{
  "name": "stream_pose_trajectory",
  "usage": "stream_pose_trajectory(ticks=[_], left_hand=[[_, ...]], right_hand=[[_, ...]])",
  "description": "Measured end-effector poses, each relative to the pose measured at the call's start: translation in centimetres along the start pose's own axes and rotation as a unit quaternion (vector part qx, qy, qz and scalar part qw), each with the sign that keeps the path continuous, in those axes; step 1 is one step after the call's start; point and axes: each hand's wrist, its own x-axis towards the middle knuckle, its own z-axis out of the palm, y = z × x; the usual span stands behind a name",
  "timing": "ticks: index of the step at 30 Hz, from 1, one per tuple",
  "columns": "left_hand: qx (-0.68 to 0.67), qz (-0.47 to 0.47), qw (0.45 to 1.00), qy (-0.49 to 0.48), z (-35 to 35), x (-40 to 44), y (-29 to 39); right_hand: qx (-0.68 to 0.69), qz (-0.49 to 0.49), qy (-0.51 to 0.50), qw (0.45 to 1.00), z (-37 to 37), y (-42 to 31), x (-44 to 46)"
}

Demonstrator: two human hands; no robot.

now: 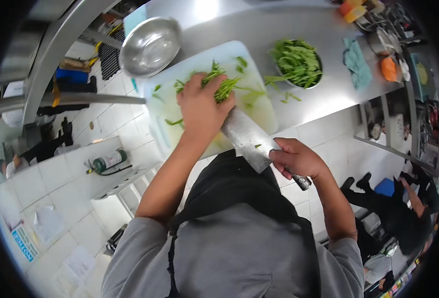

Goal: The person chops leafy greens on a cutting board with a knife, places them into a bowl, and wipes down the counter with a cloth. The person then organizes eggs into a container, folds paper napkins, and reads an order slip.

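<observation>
My left hand point(203, 107) is closed over a bunch of green stalks point(225, 88) on the white cutting board point(162, 111). In my right hand point(295, 159) is the handle of a wide cleaver point(249, 136). Its blade lies over the board's near edge, its far end beside my left fingers, with a bit of green stuck on it. Loose green pieces lie about the board. To the right, a metal bowl of cut greens point(297, 62) stands on the steel table, with a few scraps below it.
An empty metal bowl point(151, 47) stands at the board's far left corner. A teal cloth point(357, 63) lies on the table point(329, 102) at the right, near an orange item point(389, 68) and utensils. People are at the left and lower right edges.
</observation>
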Motion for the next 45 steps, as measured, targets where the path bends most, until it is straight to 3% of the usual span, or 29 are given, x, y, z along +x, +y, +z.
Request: stream_pose_trajectory(ticks=[5,9,16,21,26,34,45], left_hand=[[-0.026,0.068,0.997,0.041,-0.4,4.4,5.5],[-0.104,0.113,0.986,0.065,3.2,8.6,10.3],[-0.164,0.138,0.976,-0.032,13.1,13.1,16.9],[-0.086,0.141,0.973,-0.163,20.1,13.3,16.2],[-0.011,0.191,0.965,-0.181,22.2,11.8,15.8],[0.103,0.237,0.922,-0.289,23.1,12.8,17.2],[0.078,0.301,0.905,-0.291,22.0,13.4,16.4]], right_hand=[[-0.022,-0.041,0.08,0.996,-1.4,-2.2,-5.3],[-0.009,-0.06,0.173,0.983,-3.6,-3.4,-9.5],[0.019,-0.06,0.264,0.962,-9.9,-2.1,-11.8],[0.115,0.006,0.266,0.957,-14.1,0.0,-10.5],[0.153,0.061,0.249,0.955,-16.3,2.6,-14.6],[0.296,-0.009,0.265,0.918,-19.1,6.8,-16.4],[0.328,-0.13,0.335,0.874,-19.8,6.5,-15.4]])
